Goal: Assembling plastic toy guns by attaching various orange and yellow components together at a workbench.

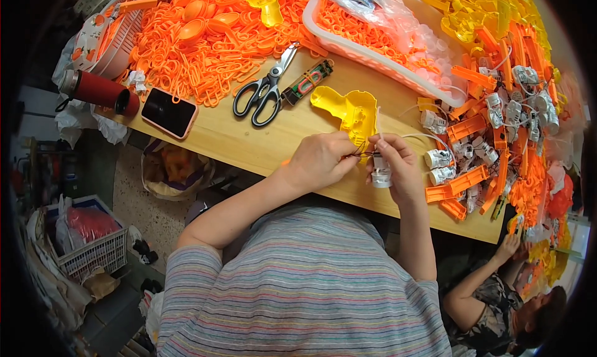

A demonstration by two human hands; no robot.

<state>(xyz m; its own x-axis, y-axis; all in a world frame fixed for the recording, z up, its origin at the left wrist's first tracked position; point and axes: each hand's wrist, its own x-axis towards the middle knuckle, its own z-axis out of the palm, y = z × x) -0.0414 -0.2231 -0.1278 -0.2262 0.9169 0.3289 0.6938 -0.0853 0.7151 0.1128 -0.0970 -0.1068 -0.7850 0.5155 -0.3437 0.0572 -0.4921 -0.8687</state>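
Observation:
My left hand [320, 160] is closed in a pinch on thin dark wires [365, 154] that run across to the other hand. In my right hand [401, 167] is a small white cylindrical plastic unit [381, 175], held between thumb and fingers, with a clear tube rising from it. Just beyond both hands lies a yellow gun-shaped shell half [357, 111], its hollow inside facing up. Farther off rest scissors [273, 83] with black-and-grey handles, blades partly spread. Beside them is a dark battery holder [308, 82] with a red wire. The wire ends are hidden by my fingers.
Orange plastic rings and clips [199, 52] heap at the back left, near a phone [170, 113] and red flask [99, 93]. A white basket [385, 62] of orange parts stands behind. White units and orange strips [466, 130] pile rightward. Another person [497, 301] works at lower right.

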